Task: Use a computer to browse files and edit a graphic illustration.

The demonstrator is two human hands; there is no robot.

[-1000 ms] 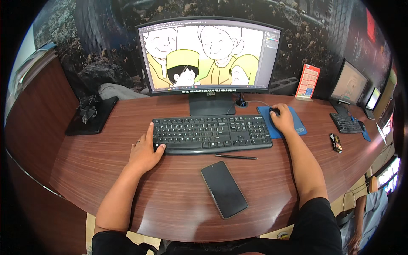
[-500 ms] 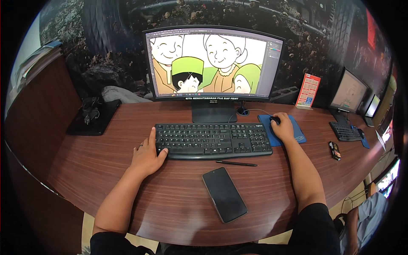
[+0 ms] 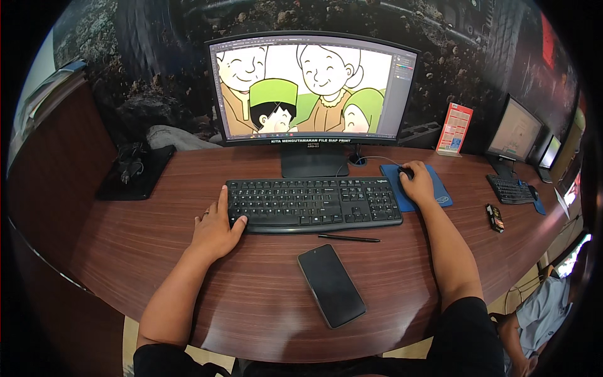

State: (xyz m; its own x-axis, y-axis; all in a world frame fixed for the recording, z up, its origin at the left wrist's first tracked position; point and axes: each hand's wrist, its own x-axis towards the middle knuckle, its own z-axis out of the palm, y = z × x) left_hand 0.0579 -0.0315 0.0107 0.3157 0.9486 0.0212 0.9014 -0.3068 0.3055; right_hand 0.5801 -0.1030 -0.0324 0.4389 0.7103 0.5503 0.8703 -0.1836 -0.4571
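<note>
My left hand (image 3: 215, 230) rests at the left end of a black keyboard (image 3: 286, 206), its thumb on the lower left corner keys and its index finger stretched along the side edge. The fingers are apart and hold nothing. Over to the right, my right hand (image 3: 419, 185) is wrapped over a dark mouse (image 3: 407, 171), mostly hidden under the fingers, on a blue mouse pad (image 3: 440, 188). Behind the keyboard stands a monitor (image 3: 301, 141) showing a cartoon drawing (image 3: 274, 94) of several figures, two with green headwear.
A black pen (image 3: 349, 238) and a dark-screened phone (image 3: 331, 286) lie in front of the keyboard. A small black box (image 3: 494, 218) and a red desk calendar (image 3: 455, 129) are at right, beyond them a second monitor (image 3: 516, 129) and keyboard (image 3: 510, 189). Another person (image 3: 540, 320) sits lower right.
The view has shifted slightly, moving the monitor up in the picture. Both my hands keep their places on the keyboard and mouse. The person at lower right has changed posture.
</note>
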